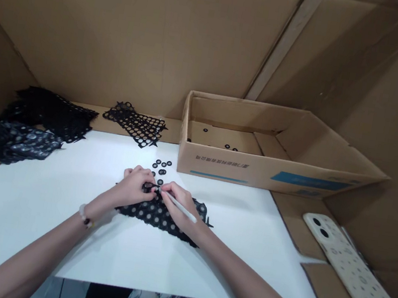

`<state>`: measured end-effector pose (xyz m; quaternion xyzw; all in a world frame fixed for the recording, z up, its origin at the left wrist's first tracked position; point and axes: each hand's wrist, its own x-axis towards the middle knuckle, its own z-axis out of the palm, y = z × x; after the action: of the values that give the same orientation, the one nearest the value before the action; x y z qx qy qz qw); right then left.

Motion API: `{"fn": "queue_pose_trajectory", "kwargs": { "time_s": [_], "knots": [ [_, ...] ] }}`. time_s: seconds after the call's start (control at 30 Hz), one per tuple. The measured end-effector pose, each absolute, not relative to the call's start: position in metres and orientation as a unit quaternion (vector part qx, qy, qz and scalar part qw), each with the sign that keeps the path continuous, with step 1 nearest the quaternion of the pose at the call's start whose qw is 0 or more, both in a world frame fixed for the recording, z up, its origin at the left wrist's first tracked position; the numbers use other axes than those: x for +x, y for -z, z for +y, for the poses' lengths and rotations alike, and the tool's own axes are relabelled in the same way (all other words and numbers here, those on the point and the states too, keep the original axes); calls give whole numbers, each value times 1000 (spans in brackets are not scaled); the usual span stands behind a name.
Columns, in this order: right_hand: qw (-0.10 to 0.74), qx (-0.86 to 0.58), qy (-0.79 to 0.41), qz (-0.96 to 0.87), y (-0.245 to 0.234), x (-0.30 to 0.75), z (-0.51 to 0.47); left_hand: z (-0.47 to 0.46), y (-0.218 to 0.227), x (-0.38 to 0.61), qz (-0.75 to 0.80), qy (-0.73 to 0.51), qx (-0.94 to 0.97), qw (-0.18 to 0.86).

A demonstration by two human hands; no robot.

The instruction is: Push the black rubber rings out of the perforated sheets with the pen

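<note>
Grips clamped — right hand (179, 207) on 1 white pen (181, 207), left hand (133, 187) on black mesh (158, 217)

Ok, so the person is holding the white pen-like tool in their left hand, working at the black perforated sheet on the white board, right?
Not quite: the head view shows the white pen-like tool in the right hand, not the left hand. The rest stands: it is working at the black perforated sheet on the white board.

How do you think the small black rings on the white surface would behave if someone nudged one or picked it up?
The small black rings look thin and flat, so they would probably slide rather than roll when nudged. They likely feel very light for their size. Being so small and lying flat on the white surface, they may be fiddly to pinch up.
</note>
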<state>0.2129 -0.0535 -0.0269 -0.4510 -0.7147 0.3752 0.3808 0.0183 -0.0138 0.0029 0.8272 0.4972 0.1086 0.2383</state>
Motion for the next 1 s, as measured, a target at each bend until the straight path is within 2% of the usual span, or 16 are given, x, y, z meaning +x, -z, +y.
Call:
{"fn": "queue_pose_trajectory", "kwargs": {
  "time_s": [0.13,0.2,0.3,0.37,0.47,0.53,0.67,0.8,0.9,1.0],
  "knots": [
    [378,-434,-369,-729,25,214,-55,-15,-6,16,538,-153,825,81],
    [375,-430,-367,-735,23,214,-56,-16,-9,15,524,-122,840,72],
    [372,-427,-370,-737,22,215,-57,-17,-12,17,500,-71,849,156],
    [373,-435,-376,-728,23,215,-56,-15,-11,18,496,-90,832,231],
    [379,-477,-389,-691,28,214,-53,-4,-10,13,502,-199,758,365],
    [379,-493,-396,-675,32,214,-51,7,-9,4,533,-293,685,400],
    [379,-478,-408,-679,31,214,-52,20,-6,-12,581,-377,643,328],
    [370,-421,-399,-726,23,211,-61,16,7,-4,581,-279,737,202],
    [367,-375,-377,-763,20,208,-67,11,18,7,574,-202,773,177],
    [364,-367,-374,-770,18,208,-68,10,20,8,583,-193,771,166]
  ]
}}
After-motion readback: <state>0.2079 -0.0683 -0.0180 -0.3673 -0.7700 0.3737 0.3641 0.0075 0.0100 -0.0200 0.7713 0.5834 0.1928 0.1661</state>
